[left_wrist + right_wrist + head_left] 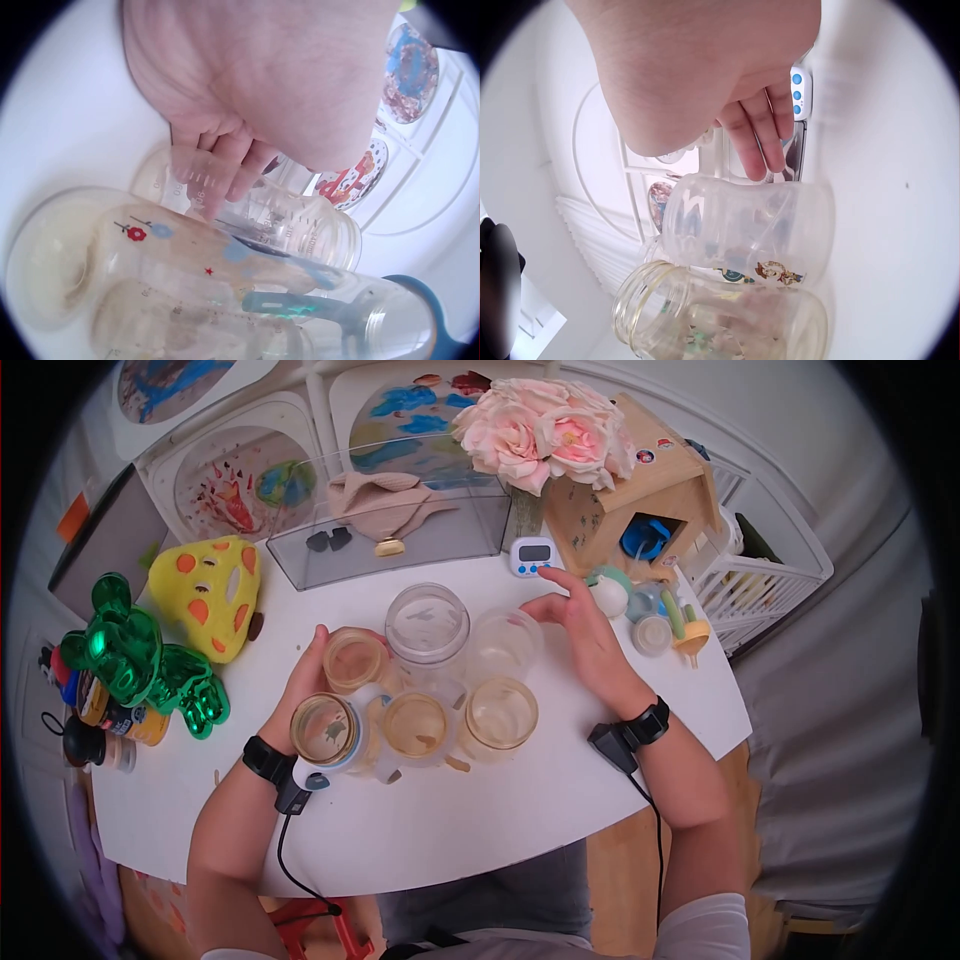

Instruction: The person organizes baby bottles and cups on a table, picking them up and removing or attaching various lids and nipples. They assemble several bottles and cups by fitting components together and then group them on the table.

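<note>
Several baby bottles without caps stand in a tight cluster on the white table point(450, 855). My left hand point(308, 672) rests along the left of the cluster, its fingers extended behind a brownish bottle point(355, 660). The left wrist view shows those fingers against a clear bottle with measuring marks point(300, 225); a flower-printed bottle with a blue handle point(180, 240) lies nearer. My right hand point(590, 635) stands at the right, fingers loosely extended close to a milky translucent bottle point(505, 645). A wide-mouthed clear bottle point(428, 625) is at the back, a yellowish one point(502, 715) at the front right.
At the left stand a shiny green bear figure point(125, 645) and a yellow plush point(210, 595). Behind the bottles are a clear bin point(400, 545), a white timer point(533, 556) and pink roses point(550, 430). A wooden house point(640, 490) and small bottle parts point(653, 635) sit at the right.
</note>
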A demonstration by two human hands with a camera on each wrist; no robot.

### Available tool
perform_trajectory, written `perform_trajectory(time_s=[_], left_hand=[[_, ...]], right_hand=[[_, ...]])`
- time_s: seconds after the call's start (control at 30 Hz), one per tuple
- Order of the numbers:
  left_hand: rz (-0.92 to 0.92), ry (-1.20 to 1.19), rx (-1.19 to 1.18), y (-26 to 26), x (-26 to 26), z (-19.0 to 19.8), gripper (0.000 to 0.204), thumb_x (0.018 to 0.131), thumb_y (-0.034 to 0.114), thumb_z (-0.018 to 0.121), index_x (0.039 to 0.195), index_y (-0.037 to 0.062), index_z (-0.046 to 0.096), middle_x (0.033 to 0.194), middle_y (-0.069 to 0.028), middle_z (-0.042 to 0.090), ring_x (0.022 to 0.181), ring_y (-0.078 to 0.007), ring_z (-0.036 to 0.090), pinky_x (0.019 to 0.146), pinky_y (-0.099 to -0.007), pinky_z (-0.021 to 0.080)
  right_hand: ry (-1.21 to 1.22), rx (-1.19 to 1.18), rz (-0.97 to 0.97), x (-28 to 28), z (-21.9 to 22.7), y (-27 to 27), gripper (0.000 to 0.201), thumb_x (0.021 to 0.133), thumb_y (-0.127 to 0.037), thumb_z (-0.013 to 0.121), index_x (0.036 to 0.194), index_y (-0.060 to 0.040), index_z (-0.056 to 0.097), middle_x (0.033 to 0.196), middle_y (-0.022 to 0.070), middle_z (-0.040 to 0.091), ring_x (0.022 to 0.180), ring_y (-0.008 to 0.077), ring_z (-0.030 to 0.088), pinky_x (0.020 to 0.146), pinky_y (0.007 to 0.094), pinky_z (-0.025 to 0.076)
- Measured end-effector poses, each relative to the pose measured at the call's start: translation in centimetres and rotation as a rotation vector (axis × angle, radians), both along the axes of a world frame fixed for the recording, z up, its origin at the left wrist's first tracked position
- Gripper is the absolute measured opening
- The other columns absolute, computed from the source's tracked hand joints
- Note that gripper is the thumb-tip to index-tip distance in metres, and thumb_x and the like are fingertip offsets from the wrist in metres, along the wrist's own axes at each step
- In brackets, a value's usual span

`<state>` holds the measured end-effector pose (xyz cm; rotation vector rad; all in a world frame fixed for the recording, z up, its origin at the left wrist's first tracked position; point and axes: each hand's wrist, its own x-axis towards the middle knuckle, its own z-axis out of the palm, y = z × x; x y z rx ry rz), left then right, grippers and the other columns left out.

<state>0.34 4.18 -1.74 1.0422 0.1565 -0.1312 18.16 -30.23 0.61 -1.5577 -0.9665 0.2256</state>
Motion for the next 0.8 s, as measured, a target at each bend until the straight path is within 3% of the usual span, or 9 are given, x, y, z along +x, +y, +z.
perform_trajectory(time_s=[0.1,0.17,0.4,0.7,0.8], left_hand=[[0.013,-0.02,0.035,0.0,0.1,0.1,0.064,0.112,0.065,0.037,0.137,0.0101,0.059,0.132,-0.0101,0.069,0.122,-0.0263,0.067,0.108,-0.046,0.055],[0.024,-0.016,0.029,-0.4,0.0,0.8,0.072,0.116,0.06,0.027,0.137,0.0023,0.063,0.133,-0.0101,0.07,0.127,-0.021,0.065,0.117,-0.0381,0.046],[0.039,-0.029,-0.018,-0.4,-0.1,0.3,0.07,0.116,0.059,0.026,0.137,0.0042,0.064,0.13,-0.0095,0.072,0.126,-0.0203,0.065,0.116,-0.038,0.047],[0.036,0.005,-0.099,-0.6,-0.2,0.8,0.07,0.116,0.059,0.027,0.137,0.0035,0.064,0.13,-0.0096,0.072,0.127,-0.0203,0.065,0.116,-0.0381,0.047],[0.065,0.012,-0.012,-0.7,-0.4,0.9,0.071,0.116,0.059,0.028,0.139,0.0014,0.064,0.133,-0.0105,0.071,0.127,-0.0207,0.065,0.117,-0.0378,0.047]], right_hand=[[0.027,0.002,0.009,-0.1,0.2,0.0,0.053,0.12,-0.036,0.034,0.16,-0.001,0.035,0.121,0.0131,0.071,0.12,0.0213,0.064,0.116,0.0402,0.044],[0.034,0.004,0.014,-0.2,0.2,-0.1,0.054,0.12,-0.036,0.034,0.16,-0.0008,0.035,0.122,0.0136,0.071,0.12,0.0213,0.064,0.115,0.04,0.044],[-0.068,-0.001,-0.069,-0.6,1.9,-0.4,0.052,0.12,-0.033,0.038,0.159,-0.0008,0.035,0.122,0.0131,0.073,0.119,0.0206,0.065,0.112,0.0383,0.046],[-0.022,0.012,-0.14,-0.2,1.9,-0.3,0.046,0.113,-0.014,0.054,0.155,-0.0008,0.038,0.12,0.0125,0.074,0.116,0.0173,0.067,0.104,0.0333,0.05],[-0.011,-0.016,-0.124,-0.5,1.3,-0.1,0.048,0.111,-0.009,0.055,0.155,-0.0015,0.037,0.121,0.0123,0.074,0.115,0.0175,0.068,0.103,0.0331,0.051]])
